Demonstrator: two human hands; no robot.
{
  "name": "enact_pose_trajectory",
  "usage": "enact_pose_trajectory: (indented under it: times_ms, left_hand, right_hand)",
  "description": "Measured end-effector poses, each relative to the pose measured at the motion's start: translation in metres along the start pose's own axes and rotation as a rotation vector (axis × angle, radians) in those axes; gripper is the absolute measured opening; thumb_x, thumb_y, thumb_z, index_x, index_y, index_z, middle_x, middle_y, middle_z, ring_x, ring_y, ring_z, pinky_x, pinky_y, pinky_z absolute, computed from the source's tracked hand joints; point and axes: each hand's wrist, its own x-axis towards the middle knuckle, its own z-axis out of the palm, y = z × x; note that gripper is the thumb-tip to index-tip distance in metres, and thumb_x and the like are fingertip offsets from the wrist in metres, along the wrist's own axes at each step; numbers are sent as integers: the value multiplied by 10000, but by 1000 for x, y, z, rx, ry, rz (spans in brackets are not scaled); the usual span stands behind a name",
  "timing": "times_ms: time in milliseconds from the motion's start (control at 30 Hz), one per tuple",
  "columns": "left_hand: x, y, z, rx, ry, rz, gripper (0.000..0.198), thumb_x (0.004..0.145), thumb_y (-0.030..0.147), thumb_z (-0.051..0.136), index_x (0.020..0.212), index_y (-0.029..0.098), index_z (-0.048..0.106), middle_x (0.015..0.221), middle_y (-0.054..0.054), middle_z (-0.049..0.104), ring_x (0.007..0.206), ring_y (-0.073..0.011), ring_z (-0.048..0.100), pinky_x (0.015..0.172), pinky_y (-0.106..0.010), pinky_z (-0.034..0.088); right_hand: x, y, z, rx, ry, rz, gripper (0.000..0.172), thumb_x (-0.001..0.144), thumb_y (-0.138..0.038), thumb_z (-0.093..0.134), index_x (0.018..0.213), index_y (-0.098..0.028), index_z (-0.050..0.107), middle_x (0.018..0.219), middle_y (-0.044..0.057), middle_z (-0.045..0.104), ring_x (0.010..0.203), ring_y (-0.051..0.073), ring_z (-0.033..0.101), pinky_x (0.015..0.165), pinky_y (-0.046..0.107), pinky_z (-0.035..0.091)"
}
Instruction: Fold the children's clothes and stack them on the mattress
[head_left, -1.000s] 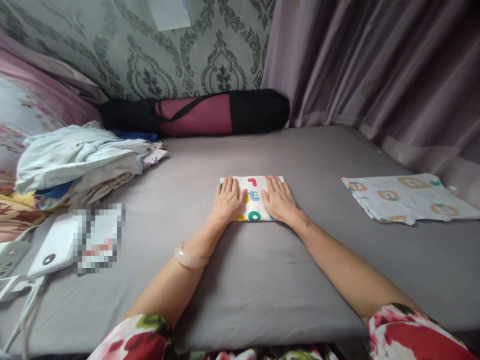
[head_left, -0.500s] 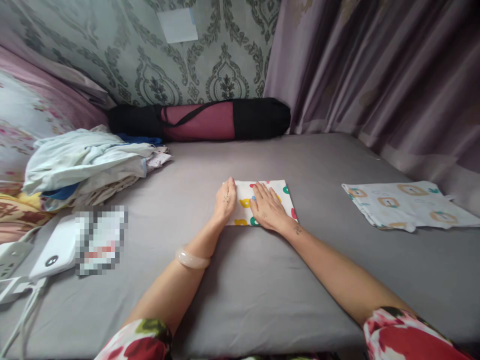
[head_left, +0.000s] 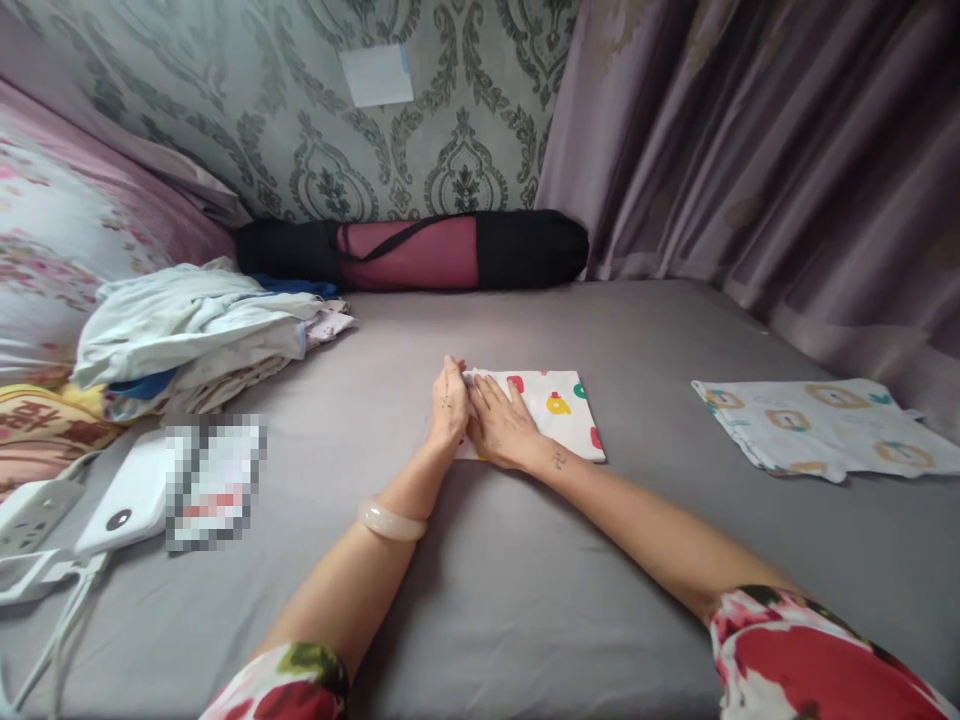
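Note:
A small folded white cloth (head_left: 555,415) printed with coloured letters lies on the grey bed sheet (head_left: 480,580) in the middle. My left hand (head_left: 448,402) stands on edge against the cloth's left side, fingers straight and together. My right hand (head_left: 501,428) lies flat on the cloth's left part, fingers stretched out, right beside the left hand. Neither hand grips anything.
A second folded cloth (head_left: 821,425) with lion prints lies at the right. A pile of clothes (head_left: 191,335) sits at the left, with a white power bank (head_left: 124,500) and cables near it. A black-and-maroon rolled bag (head_left: 412,252) lies along the wall. Purple curtains (head_left: 765,150) hang at the right.
Both hands slid left across the printed cloth: the left turned onto its edge at the cloth's left side, the right followed until it lay beside it. The camera tilted slightly.

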Motion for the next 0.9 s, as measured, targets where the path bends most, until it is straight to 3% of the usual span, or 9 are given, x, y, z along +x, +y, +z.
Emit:
enact_pose_trajectory:
  times_ms: [167,333,433,533,667,767,900]
  left_hand:
    - [-4,4,0,1,-38,-15,670,989,491,141,1228,71,606,1295,-162,622,1231,-212,568,1088,-328,387]
    - [-10,10,-2,98,-61,25,666,992,487,138,1264,75,585,1342,-160,588,1284,-224,522,1106,-342,365]
    - [-15,12,-1,251,-74,126,637,999,449,123,1273,98,580,1367,-145,571,1299,-221,505,1115,-355,352]
    - [-19,9,3,511,-120,316,526,1000,327,167,1300,127,551,1398,-115,548,1342,-207,454,1159,-396,285]
    - [-23,-2,11,871,-265,504,475,963,226,276,1383,104,462,1491,-128,435,1421,-231,332,1182,-448,227]
    - [-24,-8,14,1023,-355,567,483,973,257,294,1400,91,446,1508,-147,403,1433,-269,302,1172,-467,242]
    - [-26,-6,14,1070,-343,577,479,989,286,275,1396,107,452,1503,-138,414,1430,-262,312,1165,-458,261]
  right_hand:
    - [0,-2,7,27,7,14,588,962,-340,333,1491,-82,326,1572,157,267,1456,282,204,1172,523,108]
    - [0,3,-4,94,-60,19,584,975,-331,289,1496,-68,304,1576,164,252,1460,270,199,1180,493,126]
    - [-6,12,-13,78,-34,77,579,980,-305,254,1491,-38,307,1576,176,243,1463,267,189,1188,465,124]
    - [-17,24,-16,0,41,125,577,978,-286,258,1488,-22,314,1578,182,231,1468,270,168,1194,467,83]
    - [-28,37,-8,-15,18,135,583,970,-284,259,1489,-26,318,1568,164,266,1460,261,202,1194,466,96]
    - [-29,40,0,3,8,147,589,961,-289,266,1491,-38,323,1566,147,280,1456,254,217,1195,461,100]
    - [-27,41,1,23,5,156,591,963,-300,255,1497,-53,317,1569,135,277,1458,241,214,1196,445,104]
